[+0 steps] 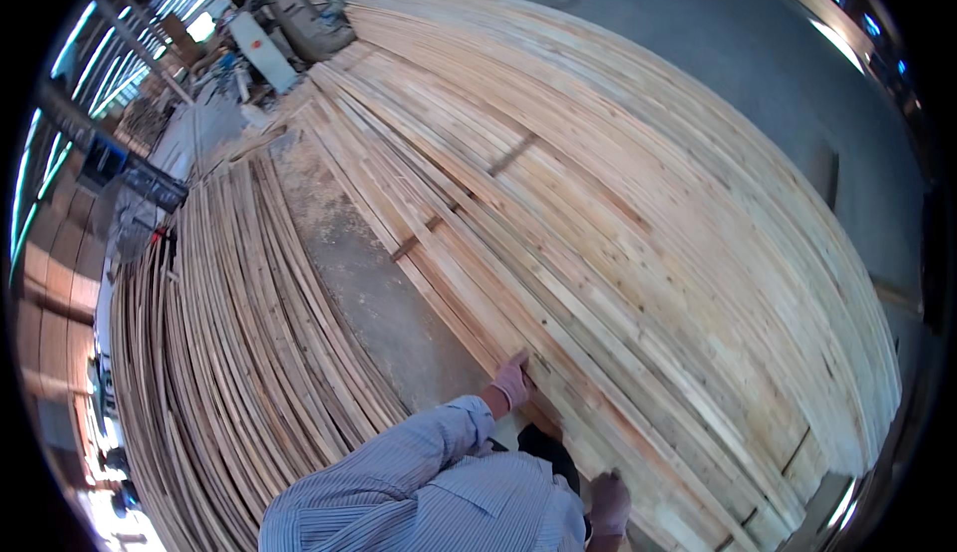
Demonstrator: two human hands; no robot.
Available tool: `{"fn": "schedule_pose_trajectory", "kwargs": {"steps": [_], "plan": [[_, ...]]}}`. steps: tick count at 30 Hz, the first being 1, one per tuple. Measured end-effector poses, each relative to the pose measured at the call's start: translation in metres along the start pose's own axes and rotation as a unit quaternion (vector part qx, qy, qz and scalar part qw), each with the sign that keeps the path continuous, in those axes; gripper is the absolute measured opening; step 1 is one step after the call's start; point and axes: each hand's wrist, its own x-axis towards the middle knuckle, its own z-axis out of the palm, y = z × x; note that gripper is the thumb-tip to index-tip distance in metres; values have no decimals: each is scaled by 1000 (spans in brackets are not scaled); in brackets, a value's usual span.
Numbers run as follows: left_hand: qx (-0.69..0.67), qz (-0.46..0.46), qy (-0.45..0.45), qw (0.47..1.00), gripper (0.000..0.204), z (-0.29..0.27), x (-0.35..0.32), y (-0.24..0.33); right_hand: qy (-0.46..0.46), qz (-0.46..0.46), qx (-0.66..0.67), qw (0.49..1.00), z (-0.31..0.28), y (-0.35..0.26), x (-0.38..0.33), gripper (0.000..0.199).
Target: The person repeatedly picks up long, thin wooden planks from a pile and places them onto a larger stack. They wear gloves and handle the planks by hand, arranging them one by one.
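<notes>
Long pale wooden boards (pixel 598 283) lie side by side in a wide, low stack in front of me and to my right. At its near left edge my left hand (pixel 512 382), in a pinkish glove, is closed on the edge of a narrow wooden board (pixel 474 338). My right hand (pixel 609 504), gloved and dark at the fingertips, is lower and farther right, close against the near boards. Its fingers look curled, but what lies in them is hidden.
Left of me, thin wooden strips (pixel 239 323) lie in a long pile. Between the piles runs a grey floor (pixel 374 293) with sawdust (pixel 311 178). Machinery (pixel 324 3) and a pale upright panel (pixel 261 51) stand at the far left. Short dark crosspieces (pixel 512 154) mark the board stack.
</notes>
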Motion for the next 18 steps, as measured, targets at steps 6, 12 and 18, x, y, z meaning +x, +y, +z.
{"fn": "schedule_pose_trajectory", "kwargs": {"steps": [6, 12, 18], "plan": [[4, -47, 14, 999, 28, -16, 1, 0, 410, -107, -8, 906, -42, 19, -125, 56], [415, 278, -145, 854, 30, -85, 3, -5, 170, 134, -290, 932, -19, 139, -133, 52], [366, 246, -126, 889, 28, -84, 0, 11, 38, 220, -276, 935, 1, 148, -98, 41]]}}
